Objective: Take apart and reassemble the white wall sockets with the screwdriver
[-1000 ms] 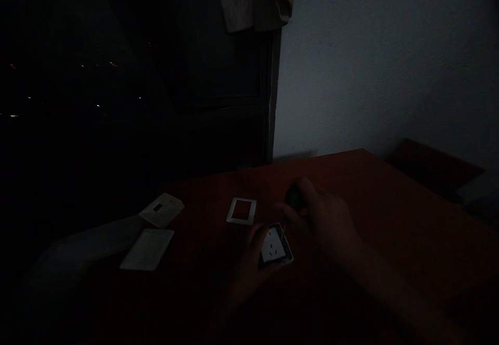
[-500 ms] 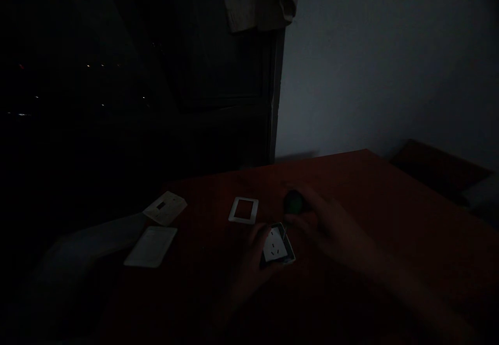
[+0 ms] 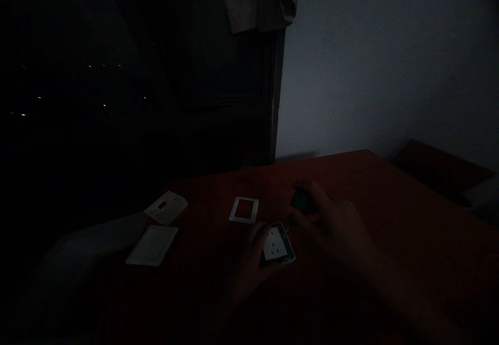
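Note:
My left hand [image 3: 255, 259] is closed around the left side of a wall socket [image 3: 275, 244], its white face with dark slots turned up inside a dark frame. In my right hand [image 3: 331, 220] is a screwdriver [image 3: 300, 201] with a dark green handle, the fingers wrapped round it. Its thin metal shaft slants down to the right edge of the socket's face. Whether the tip sits in a screw is too dark to tell. A white square frame [image 3: 234, 210] lies flat just beyond my left hand.
On the left of the reddish table [image 3: 331, 166] lie a pale plate with a small cutout [image 3: 166, 215] and a whitish rectangular plate [image 3: 152, 246]. A pale wall [image 3: 370, 64] rises behind. Dark window panes with small lights fill the left.
The screwdriver's handle has shifted slightly right, so its shaft leans more. My right hand has moved with it, while my left hand and the socket have stayed in place.

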A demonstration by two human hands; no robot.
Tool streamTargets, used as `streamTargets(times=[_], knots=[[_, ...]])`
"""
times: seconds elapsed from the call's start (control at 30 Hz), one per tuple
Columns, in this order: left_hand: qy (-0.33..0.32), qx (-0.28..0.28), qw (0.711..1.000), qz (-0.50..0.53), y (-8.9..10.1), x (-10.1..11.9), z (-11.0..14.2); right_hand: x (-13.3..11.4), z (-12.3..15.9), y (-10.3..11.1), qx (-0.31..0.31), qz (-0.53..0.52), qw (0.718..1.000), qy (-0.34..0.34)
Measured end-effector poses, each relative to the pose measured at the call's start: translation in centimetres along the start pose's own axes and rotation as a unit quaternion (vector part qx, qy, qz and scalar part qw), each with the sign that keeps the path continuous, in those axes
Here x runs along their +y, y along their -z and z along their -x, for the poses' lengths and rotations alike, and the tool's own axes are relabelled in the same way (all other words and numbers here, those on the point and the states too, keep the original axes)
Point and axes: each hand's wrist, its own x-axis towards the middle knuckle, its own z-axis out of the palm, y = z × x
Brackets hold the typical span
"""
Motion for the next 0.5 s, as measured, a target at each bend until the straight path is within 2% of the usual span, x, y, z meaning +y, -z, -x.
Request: streamTargets(times=[0.1, 0.17, 0.23, 0.3, 0.33, 0.5], knots=[[0.008, 0.035, 0.997, -0.066, 1.5, 0.2, 0.1, 0.7, 0.0, 0.9, 0.05, -0.056, 0.997, -0.034], [0.052, 0.071, 0.986, -0.145, 3.2, -0.1, 0.5, 1.4, 0.2, 1.2, 0.075, -0.082, 0.992, -0.062], [0.133, 0.091, 0.959, -0.233, 5.0, -0.9, 1.1, 2.1, 0.6, 1.2, 0.08, -0.099, 0.989, -0.079], [0.199, 0.102, 0.92, -0.323, 6.7, -2.2, 2.0, 2.7, 1.2, 1.0, 0.086, -0.106, 0.987, -0.088], [0.216, 0.103, 0.904, -0.355, 7.3, -2.9, 2.4, 3.0, 1.4, 0.9, 0.091, -0.107, 0.986, -0.091], [0.269, 0.068, 0.892, -0.357, 8.5, -5.3, 3.5, 3.4, 1.9, 0.6, 0.106, -0.102, 0.985, -0.094]])
